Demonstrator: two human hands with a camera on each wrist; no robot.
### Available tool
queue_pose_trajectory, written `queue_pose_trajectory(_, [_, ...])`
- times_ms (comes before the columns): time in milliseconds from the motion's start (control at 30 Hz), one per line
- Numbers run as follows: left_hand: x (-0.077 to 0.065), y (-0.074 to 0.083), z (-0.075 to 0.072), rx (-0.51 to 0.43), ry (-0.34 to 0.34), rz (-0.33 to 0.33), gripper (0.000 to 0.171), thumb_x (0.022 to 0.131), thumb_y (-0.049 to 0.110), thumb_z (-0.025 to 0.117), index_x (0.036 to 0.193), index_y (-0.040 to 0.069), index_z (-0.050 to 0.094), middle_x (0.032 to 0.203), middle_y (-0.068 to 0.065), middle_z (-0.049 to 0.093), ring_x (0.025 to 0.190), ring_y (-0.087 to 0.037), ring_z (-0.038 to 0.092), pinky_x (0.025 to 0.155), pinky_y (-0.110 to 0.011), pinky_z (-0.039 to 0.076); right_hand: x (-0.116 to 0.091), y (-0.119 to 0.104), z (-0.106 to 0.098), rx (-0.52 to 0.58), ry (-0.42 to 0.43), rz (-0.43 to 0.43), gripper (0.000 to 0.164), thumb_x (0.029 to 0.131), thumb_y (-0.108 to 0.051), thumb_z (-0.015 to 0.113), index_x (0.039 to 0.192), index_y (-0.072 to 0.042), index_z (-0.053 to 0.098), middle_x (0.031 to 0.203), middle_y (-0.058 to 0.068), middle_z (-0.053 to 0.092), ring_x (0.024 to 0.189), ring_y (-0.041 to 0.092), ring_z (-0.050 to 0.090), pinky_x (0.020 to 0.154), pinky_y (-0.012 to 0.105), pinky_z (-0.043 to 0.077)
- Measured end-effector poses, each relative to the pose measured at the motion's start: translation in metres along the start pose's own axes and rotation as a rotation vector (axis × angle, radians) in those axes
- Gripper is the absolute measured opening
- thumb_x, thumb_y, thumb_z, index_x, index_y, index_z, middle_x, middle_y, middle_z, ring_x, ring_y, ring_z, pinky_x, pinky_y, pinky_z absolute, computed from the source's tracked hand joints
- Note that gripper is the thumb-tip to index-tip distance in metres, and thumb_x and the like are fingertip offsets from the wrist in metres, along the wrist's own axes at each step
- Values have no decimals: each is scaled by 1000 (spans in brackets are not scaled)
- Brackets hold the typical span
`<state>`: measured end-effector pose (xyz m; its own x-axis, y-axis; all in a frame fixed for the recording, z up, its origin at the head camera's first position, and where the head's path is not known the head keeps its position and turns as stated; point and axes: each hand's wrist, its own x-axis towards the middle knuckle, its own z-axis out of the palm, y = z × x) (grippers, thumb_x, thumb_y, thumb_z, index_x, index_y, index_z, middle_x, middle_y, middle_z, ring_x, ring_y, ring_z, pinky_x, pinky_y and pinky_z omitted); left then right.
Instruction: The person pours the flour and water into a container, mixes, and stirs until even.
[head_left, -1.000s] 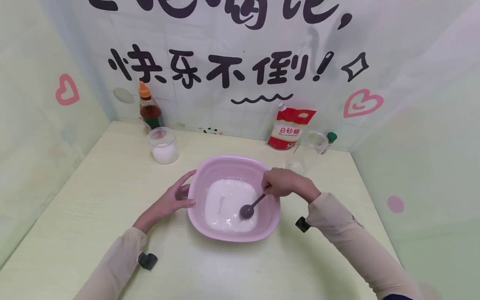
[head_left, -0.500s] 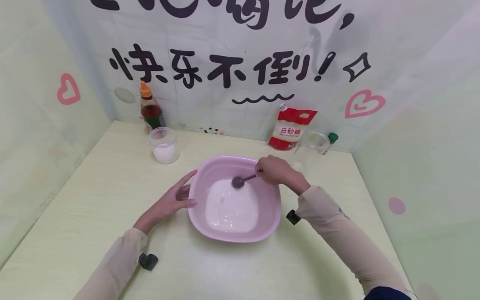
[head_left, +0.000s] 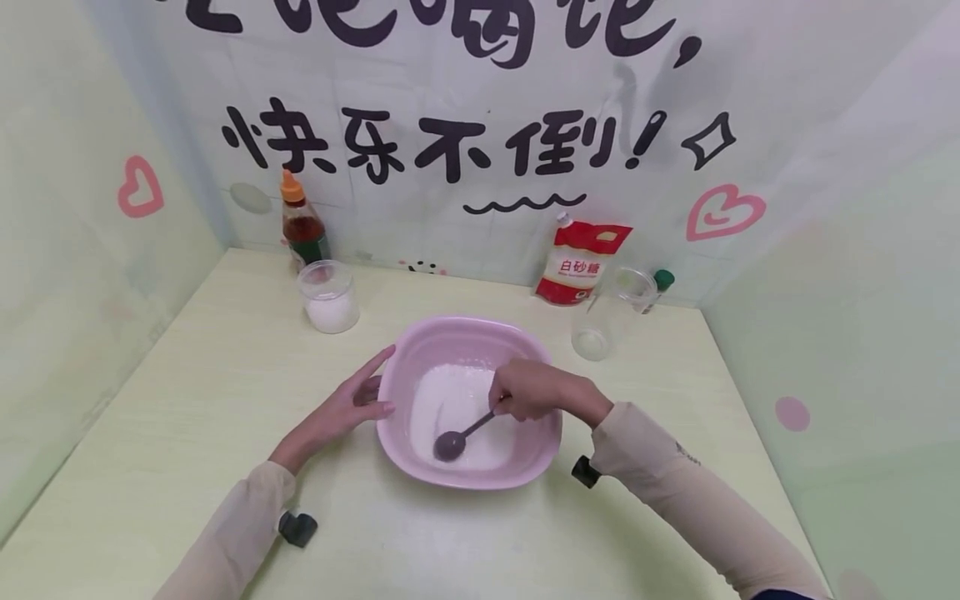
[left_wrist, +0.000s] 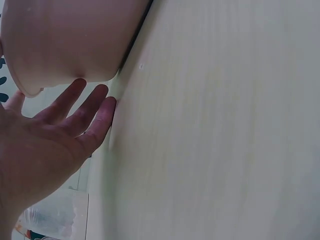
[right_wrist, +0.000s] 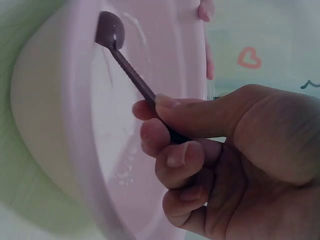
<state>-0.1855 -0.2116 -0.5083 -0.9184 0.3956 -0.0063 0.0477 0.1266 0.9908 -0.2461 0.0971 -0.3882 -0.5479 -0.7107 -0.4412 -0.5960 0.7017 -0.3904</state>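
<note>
A pink plastic basin [head_left: 397, 472] stands on the table, with a glossy white liquid [head_left: 457, 387] in its bottom. My right hand [head_left: 531, 388] reaches over the basin's right side and grips the handle of a dark brown spoon [head_left: 450, 446]. The spoon's deep round bowl lies in the liquid near the front left. In the right wrist view, thumb and curled fingers pinch the handle. At the basin's left rim is my left hand [head_left: 341, 412], fingers spread and nearly straight. Its fingertips [left_wrist: 76, 85] reach the basin's outer wall in the left wrist view.
At the back left stand a clear tub [head_left: 330, 310] of white powder and a sauce bottle [head_left: 303, 225] with an orange cap. Back right are a red sugar pouch [head_left: 573, 268], a clear plastic container [head_left: 592, 337] and a green-capped bottle [head_left: 662, 282]. Walls enclose the table.
The spoon has gone round in the liquid, from the right side to the back and now to the front left, the right hand moving with it. My left hand and the basin keep their place.
</note>
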Motion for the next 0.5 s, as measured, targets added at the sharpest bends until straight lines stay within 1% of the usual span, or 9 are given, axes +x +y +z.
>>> queue_pose_trajectory(100, [1, -1, 0, 0, 1, -1, 85, 96, 15, 65, 162, 22, 12, 154, -32, 38, 134, -50, 48, 99, -26, 48, -10, 5, -2, -14, -11, 58, 11, 92, -5, 68, 93, -8, 78, 78, 0, 67, 64, 10, 55, 56, 19, 45])
queue_pose_trajectory(200, [1, -1, 1, 8, 5, -9, 85, 96, 15, 65, 162, 23, 12, 153, -32, 38, 134, -49, 48, 102, -31, 47, -19, 14, -9, -60, 6, 107, 10, 92, -6, 68, 90, -10, 77, 77, -1, 65, 68, 12, 57, 59, 22, 48])
queue_pose_trajectory(267, [1, -1, 1, 11, 1, -9, 85, 96, 14, 64, 162, 23, 11, 153, -32, 38, 134, -49, 48, 103, -35, 47, -23, 20, -14, -84, 23, 155, 9, 91, -7, 68, 90, -12, 76, 78, -1, 65, 71, 14, 57, 62, 23, 48])
queue_pose_trajectory(333, [1, -1, 1, 7, 3, -18, 85, 96, 14, 64, 162, 24, 12, 153, -31, 39, 134, -48, 49, 103, -37, 47, -25, 25, -19, -99, 49, 200, 9, 92, -8, 68, 90, -13, 76, 79, -1, 65, 75, 17, 56, 64, 26, 48])
queue_pose_trajectory(433, [1, -2, 2, 3, 2, -22, 85, 96, 13, 64, 162, 26, 11, 153, -31, 40, 134, -48, 49, 102, -36, 48, -24, 33, -25, -113, 115, 247, 10, 92, -9, 67, 94, -14, 76, 83, 1, 66, 79, 19, 57, 68, 28, 50])
queue_pose_trajectory(500, [1, -2, 2, -3, 5, -25, 85, 96, 13, 64, 162, 27, 12, 153, -30, 40, 133, -48, 50, 101, -33, 49, -21, 36, -29, -110, 161, 254, 12, 92, -8, 65, 96, -12, 76, 84, 3, 67, 80, 21, 57, 68, 29, 50])
